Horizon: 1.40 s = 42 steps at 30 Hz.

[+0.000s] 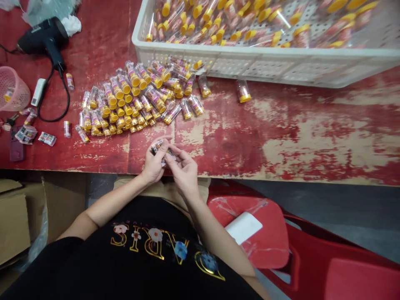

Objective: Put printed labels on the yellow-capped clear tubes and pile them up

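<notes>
Over the near edge of the red bench (pixel 231 146), the left hand (pixel 153 163) holds small printed labels (pixel 158 147) under its thumb, and the right hand (pixel 186 168) pinches their right side. Farther from that edge, yellow-capped tubes (pixel 137 98) lie heaped beside a white crate (pixel 265 62).

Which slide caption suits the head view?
Left hand and right hand hold printed material near yellow-capped tubes and white crate.

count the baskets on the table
2: a pink basket at the far left and a white basket at the top right. Both run out of frame.
</notes>
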### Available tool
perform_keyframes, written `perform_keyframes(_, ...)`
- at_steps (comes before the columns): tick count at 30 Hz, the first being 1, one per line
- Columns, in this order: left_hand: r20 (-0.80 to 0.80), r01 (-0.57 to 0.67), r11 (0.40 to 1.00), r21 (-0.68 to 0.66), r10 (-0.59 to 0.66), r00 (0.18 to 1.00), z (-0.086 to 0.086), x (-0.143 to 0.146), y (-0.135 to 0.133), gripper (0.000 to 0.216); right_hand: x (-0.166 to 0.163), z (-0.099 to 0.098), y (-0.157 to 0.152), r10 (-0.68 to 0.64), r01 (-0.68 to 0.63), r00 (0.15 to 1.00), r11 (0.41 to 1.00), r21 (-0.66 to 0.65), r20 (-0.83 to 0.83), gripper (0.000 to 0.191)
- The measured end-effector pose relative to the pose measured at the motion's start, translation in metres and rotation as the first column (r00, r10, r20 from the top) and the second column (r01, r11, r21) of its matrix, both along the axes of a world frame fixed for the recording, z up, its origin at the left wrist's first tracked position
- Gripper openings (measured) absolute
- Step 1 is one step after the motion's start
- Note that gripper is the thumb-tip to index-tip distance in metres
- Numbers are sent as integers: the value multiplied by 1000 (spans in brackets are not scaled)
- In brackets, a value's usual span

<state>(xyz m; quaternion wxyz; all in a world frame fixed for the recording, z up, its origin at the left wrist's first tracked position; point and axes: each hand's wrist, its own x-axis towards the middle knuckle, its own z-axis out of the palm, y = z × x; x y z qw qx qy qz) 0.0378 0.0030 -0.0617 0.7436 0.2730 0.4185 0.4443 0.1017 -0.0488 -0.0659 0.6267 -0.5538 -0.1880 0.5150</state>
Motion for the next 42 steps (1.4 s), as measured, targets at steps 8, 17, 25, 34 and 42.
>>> perform_keyframes(8,177,9,979,-205,28,984,14,3,11,22,38,7,18,150,-170,921,985,25,359,24)
perform_keyframes(17,134,-212,949,-233,247,960,10,8,16,35,22,-5,16,-128,124,934,992,33,334,28)
perform_keyframes(25,-76,-243,970,-8,242,967,2,12,5,51,30,0,13,-137,111,936,989,96,326,34)
perform_keyframes(34,-175,-207,951,228,249,953,16,14,14,37,43,20,11,-122,44,896,981,189,427,40)
perform_keyframes(42,-164,-302,950,75,311,936,41,3,45,50,146,42,130,-152,-11,611,980,200,777,17)
